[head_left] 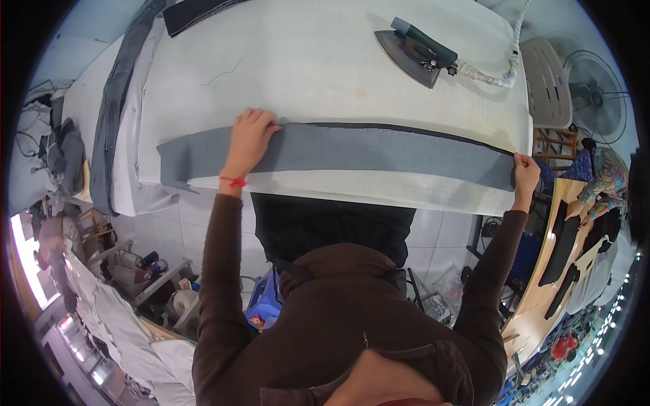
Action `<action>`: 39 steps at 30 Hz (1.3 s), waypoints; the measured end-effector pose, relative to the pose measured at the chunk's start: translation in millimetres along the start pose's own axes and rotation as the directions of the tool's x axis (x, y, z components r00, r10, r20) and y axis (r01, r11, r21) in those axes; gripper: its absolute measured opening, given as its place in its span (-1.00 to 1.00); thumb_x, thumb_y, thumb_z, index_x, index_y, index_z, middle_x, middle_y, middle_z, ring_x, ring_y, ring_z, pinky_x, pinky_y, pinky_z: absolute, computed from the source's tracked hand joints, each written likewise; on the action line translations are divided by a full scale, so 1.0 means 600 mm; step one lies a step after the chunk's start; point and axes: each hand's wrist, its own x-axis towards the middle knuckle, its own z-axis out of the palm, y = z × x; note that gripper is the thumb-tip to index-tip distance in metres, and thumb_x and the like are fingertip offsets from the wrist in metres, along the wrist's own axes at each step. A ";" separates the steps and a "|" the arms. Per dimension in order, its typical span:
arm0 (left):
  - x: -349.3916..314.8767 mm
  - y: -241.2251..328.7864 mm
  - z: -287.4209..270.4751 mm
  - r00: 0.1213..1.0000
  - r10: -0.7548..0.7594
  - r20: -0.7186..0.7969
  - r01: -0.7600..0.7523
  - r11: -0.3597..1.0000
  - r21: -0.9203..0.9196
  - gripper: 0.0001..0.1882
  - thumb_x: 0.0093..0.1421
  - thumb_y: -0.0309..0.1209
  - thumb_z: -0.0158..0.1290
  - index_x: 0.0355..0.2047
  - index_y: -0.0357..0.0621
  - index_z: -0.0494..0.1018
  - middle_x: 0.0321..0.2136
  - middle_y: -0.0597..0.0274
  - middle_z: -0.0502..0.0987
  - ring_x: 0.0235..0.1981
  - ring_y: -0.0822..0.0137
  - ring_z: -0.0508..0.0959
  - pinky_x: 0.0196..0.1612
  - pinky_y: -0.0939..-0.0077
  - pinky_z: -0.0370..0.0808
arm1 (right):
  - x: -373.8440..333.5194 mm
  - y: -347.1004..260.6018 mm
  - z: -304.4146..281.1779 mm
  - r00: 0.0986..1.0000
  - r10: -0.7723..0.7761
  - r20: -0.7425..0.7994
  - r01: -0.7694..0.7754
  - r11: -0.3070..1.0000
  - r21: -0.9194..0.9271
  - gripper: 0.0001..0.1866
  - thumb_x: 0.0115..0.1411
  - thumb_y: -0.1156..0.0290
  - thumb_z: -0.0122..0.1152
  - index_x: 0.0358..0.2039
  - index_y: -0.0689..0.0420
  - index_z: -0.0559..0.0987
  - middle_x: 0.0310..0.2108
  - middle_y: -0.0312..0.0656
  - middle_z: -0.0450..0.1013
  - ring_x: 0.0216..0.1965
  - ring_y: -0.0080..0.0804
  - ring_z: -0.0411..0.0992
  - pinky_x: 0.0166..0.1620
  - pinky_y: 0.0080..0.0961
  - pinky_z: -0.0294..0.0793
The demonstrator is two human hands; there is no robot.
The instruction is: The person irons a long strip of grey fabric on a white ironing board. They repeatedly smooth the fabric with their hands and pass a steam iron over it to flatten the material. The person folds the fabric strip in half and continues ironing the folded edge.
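The left hand [250,135] hides part of the grey strip [379,149].

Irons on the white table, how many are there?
1: the iron sits on the white table toward its far right, beyond the grey fabric strip whose right end the right hand holds.

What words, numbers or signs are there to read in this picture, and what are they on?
None that I can read.
Grey cloth strip: no readable writing.
Iron: no readable words or numbers.
Fan: too blurred to tell.
Small colourful things by the blue plastic: too small to tell.
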 end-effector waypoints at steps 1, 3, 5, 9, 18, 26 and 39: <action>0.005 0.006 0.013 1.000 0.013 -0.005 -0.013 1.000 -0.012 -0.81 0.34 -0.38 0.40 -0.12 -0.04 0.62 -0.18 0.27 0.68 -0.02 0.02 0.61 0.12 0.05 0.49 | 0.012 0.010 0.003 1.000 0.016 0.026 -0.017 1.000 0.010 -0.62 0.39 0.11 0.62 -0.14 0.24 0.87 -0.33 -0.08 0.80 -0.28 -0.26 0.76 -0.08 -0.29 0.68; 0.018 0.016 0.026 0.999 -0.006 -0.041 0.004 0.998 -0.061 -0.83 0.35 -0.38 0.40 -0.12 -0.03 0.64 -0.18 0.30 0.68 -0.01 0.05 0.61 0.14 0.07 0.48 | 0.010 0.011 0.022 0.999 -0.004 0.047 0.008 0.996 -0.091 -0.65 0.39 0.13 0.60 -0.12 0.19 0.87 -0.28 -0.11 0.81 -0.23 -0.19 0.76 -0.05 -0.25 0.69; 0.008 0.010 0.028 0.997 -0.035 -0.061 0.030 0.996 -0.085 -0.84 0.35 -0.38 0.40 -0.12 -0.02 0.67 -0.17 0.33 0.68 -0.01 0.07 0.60 0.16 0.08 0.47 | -0.010 -0.013 0.043 0.997 -0.042 -0.058 0.023 0.954 -0.298 -0.69 0.39 0.14 0.59 -0.08 0.13 0.87 -0.21 -0.15 0.80 -0.17 -0.13 0.75 0.00 -0.20 0.69; -0.011 -0.016 0.017 0.994 -0.082 -0.068 0.073 0.989 -0.132 -0.87 0.35 -0.40 0.41 -0.12 0.00 0.72 -0.16 0.37 0.68 -0.01 0.10 0.58 0.18 0.09 0.44 | -0.119 -0.195 0.109 0.920 -0.282 -0.274 0.180 0.922 -0.342 -0.77 0.35 0.29 0.58 -0.02 0.03 0.84 -0.05 -0.17 0.78 0.01 -0.08 0.69 0.12 -0.12 0.66; -0.022 -0.029 0.024 0.993 0.021 -0.116 -0.044 0.979 -0.201 -0.82 0.33 -0.53 0.39 -0.11 0.03 0.76 -0.17 0.40 0.65 -0.02 0.19 0.58 0.24 0.14 0.40 | -0.417 -0.650 0.245 0.577 -0.815 -0.049 0.752 0.507 0.421 -0.85 0.24 0.45 0.62 -0.18 0.02 0.83 -0.17 -0.38 0.69 0.02 -0.21 0.56 0.11 -0.13 0.41; -0.025 -0.035 0.023 0.982 0.148 -0.120 -0.166 0.973 -0.162 -0.68 0.23 -0.65 0.34 -0.07 0.04 0.73 -0.17 0.34 0.57 -0.03 0.18 0.57 0.28 0.08 0.38 | -0.427 -0.673 0.292 0.493 -0.869 -0.039 0.839 0.463 0.285 -0.74 0.19 0.56 0.55 -0.12 0.00 0.84 -0.19 -0.43 0.64 -0.02 -0.29 0.52 0.06 -0.21 0.35; -0.023 -0.037 0.006 0.963 0.268 -0.018 -0.268 0.963 -0.017 -0.53 0.23 -0.58 0.30 0.11 0.17 0.78 -0.14 0.35 0.52 -0.02 0.24 0.57 0.33 -0.10 0.38 | -0.422 -0.668 0.299 0.391 -0.921 -0.002 0.905 0.383 0.186 -0.71 0.13 0.54 0.43 -0.13 -0.01 0.82 -0.12 -0.45 0.64 -0.01 -0.27 0.50 0.06 -0.18 0.36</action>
